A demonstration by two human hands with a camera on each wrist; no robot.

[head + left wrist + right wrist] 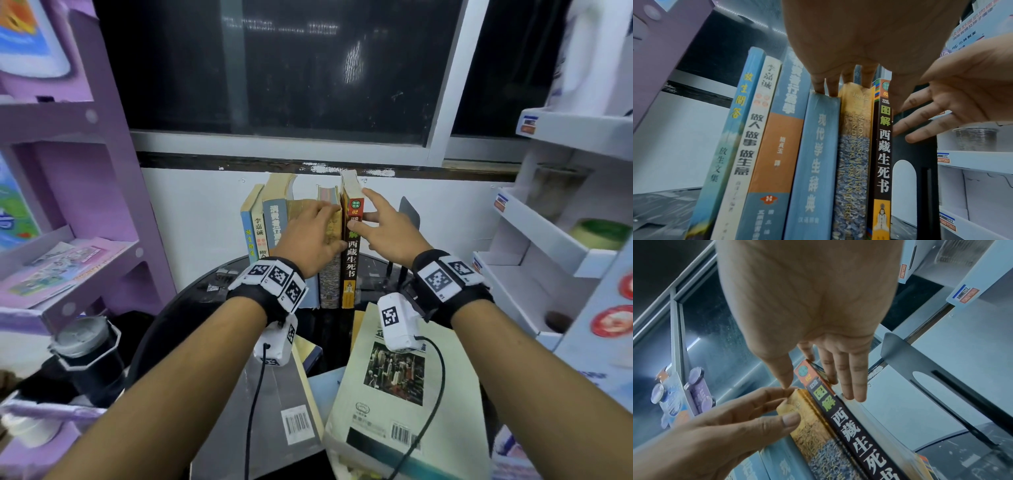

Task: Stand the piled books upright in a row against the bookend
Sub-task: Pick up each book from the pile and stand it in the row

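Six books stand upright in a row on the dark round worktop (191, 298), spines facing me, long axes vertical. From my left: a pale blue book (729, 129), a cream book (752, 129), a blue-and-orange book (781, 138), a blue dictionary (818, 154), a gold and blue-speckled book (856, 146) and a black-spined book (882, 146). The three on the left lean a little to my left; the other three stand nearly straight.

The black bookend (918, 162) stands upright to the right of the row, with a gap between it and the black-spined book.

My left hand (310, 233) lies over the tops of the blue dictionary and the gold and blue-speckled book, its fingers curled over their upper edges and the thumb on the gold spine, so that grip is closed on the gold and blue-speckled book. My right hand (385, 228) has straight, spread fingers laid against the right cover of the black-spined book near its top, thumb at the spine; that grip is open, pressing only.

Nearer me, at least three more books lie flat on the worktop, among them a cream paperback (404, 387) face down with its barcode up, and a grey book (274, 404), also barcode up.
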